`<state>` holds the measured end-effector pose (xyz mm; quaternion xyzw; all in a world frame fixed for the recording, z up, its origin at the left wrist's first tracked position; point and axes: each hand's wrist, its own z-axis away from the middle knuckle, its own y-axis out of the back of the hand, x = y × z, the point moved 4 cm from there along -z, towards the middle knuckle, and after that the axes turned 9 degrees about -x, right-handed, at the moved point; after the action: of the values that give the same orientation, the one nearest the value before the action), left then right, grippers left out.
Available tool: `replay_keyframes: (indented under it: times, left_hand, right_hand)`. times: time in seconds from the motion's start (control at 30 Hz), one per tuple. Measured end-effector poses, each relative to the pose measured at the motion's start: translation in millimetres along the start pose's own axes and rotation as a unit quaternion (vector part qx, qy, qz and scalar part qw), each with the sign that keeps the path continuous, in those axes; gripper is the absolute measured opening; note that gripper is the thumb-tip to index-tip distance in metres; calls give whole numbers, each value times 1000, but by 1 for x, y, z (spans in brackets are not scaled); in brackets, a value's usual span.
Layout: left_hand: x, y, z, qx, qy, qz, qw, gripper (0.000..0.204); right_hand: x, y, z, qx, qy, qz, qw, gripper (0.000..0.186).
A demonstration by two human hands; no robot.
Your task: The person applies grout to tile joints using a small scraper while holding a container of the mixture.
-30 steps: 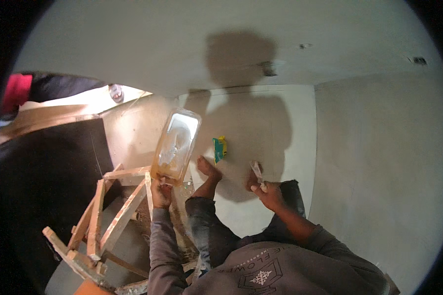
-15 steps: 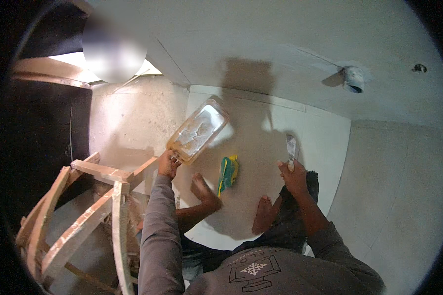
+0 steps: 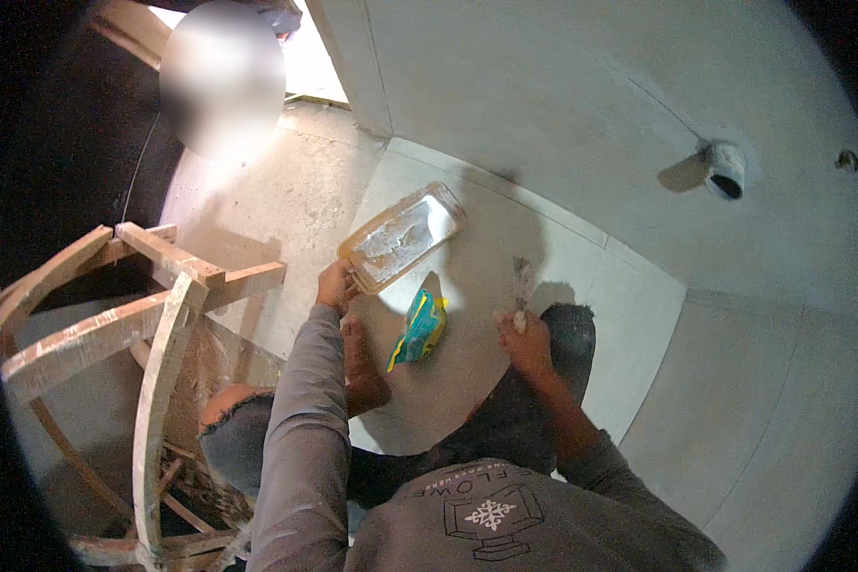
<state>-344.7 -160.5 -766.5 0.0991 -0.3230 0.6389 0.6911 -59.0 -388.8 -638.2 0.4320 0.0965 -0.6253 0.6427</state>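
Note:
My left hand (image 3: 336,286) grips the near end of a rectangular translucent container (image 3: 400,238) smeared with white material, held out over the floor. My right hand (image 3: 526,343) is closed round the pale handle of a putty knife (image 3: 521,276), whose blade points away from me. Between my hands, lower down, a green and yellow plastic packet (image 3: 418,324) rests on the pale floor, near my bare foot.
A rough wooden frame (image 3: 172,334) stands at my left, beside a dark panel (image 3: 95,133). Ahead is a grey wall (image 3: 543,95) with a protruding pipe (image 3: 725,172) and a small hole (image 3: 847,160). A bright opening (image 3: 319,57) is at the upper left, partly blurred.
The view has swung so the pipe and more wall show on the right and the wooden frame sits higher. My knees have shifted outward. The container has tilted further rightward, still in my left hand.

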Motion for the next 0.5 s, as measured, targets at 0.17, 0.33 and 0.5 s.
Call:
replay_keyframes:
  times: [0.17,0.33,0.5]
  left_hand:
    - [-22,22,-16,11,-14,-32,999,32]
    - [-21,11,-2,44,-16,17,999,27]
    - [-21,3,0,50,-39,26,998,20]
  right_hand:
    - [29,-21,9,-9,31,28,999,31]
    - [25,-22,20,-43,-31,-20,998,39]
    - [24,-49,26,-43,-7,0,999,41]
